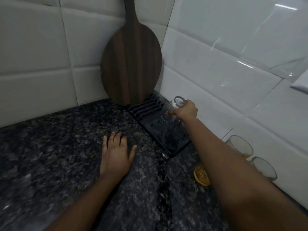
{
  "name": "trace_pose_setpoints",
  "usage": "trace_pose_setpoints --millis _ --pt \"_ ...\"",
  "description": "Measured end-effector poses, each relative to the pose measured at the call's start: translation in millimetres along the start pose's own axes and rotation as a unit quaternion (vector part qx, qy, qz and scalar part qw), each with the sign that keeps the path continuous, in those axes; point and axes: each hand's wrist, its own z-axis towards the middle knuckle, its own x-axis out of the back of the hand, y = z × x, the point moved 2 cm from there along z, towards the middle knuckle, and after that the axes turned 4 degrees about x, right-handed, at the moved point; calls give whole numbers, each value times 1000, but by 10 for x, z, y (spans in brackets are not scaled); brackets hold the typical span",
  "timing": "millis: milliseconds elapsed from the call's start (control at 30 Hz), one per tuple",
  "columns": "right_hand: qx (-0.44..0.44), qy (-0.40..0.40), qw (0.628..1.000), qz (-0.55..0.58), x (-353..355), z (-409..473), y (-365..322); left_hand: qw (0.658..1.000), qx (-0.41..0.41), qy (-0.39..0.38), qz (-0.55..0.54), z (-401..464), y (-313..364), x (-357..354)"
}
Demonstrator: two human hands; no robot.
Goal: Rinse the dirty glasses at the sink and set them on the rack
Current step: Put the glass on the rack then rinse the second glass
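Observation:
A clear glass (173, 108) is turned upside down and tilted, its mouth just above the black drying rack (160, 129) in the counter's corner. My right hand (186, 111) grips it by the side. My left hand (116, 152) lies flat on the dark granite counter, fingers spread, holding nothing. Two dirty glasses (240, 145) (264, 168) with orange residue stand against the right wall, beside my right forearm.
A round wooden cutting board (131, 64) leans upright in the tiled corner, touching the rack's far end. An orange peel or squeezed orange half (201, 176) lies on the wet speckled counter (50, 147) near the dirty glasses. White tiled walls close off the back and right.

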Motion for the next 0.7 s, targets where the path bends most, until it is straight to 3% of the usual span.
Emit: trace_pose_setpoints --millis 533,700 --pt "-14 -49 994 -92 65 3 19 1000 6 3 -4 -14 -14 -20" --pt "117 13 989 -93 676 -745 162 999 -12 30 -19 -14 8 17"
